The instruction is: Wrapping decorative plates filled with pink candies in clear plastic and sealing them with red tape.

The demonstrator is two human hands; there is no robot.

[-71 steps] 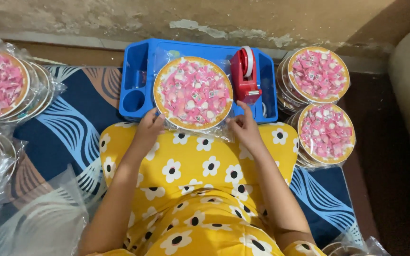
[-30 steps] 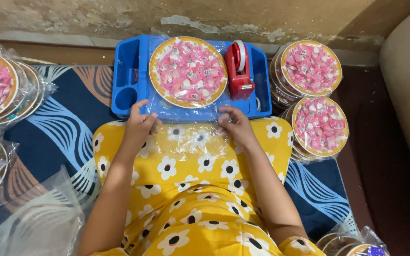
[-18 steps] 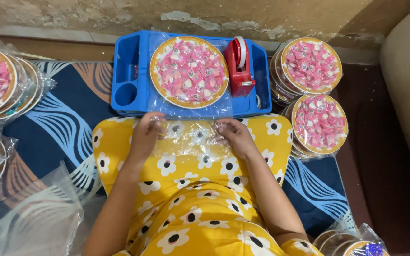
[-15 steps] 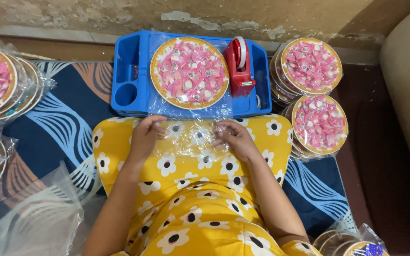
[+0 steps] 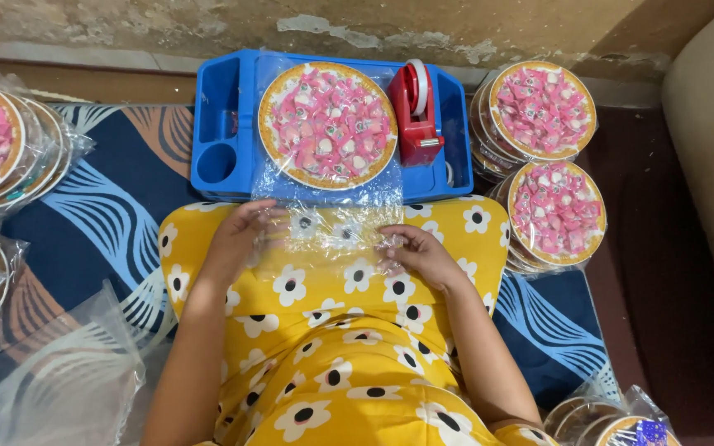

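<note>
**Both hands flat on the clear wrap**

At the centre of the frame, the left hand [image 5: 237,239] and the right hand [image 5: 423,256] press a clear plastic bag [image 5: 328,223] against the yellow flowered lap [image 5: 332,330], fingers spread fairly wide and lying on the film, gripping nothing else. The bag runs up around a round plate of pink sweets [image 5: 327,125] that sits in a blue tray [image 5: 216,116], just left of a red tape dispenser [image 5: 415,111]. Two stacks of wrapped sweet plates [image 5: 549,165] stand at the upper right.
</note>
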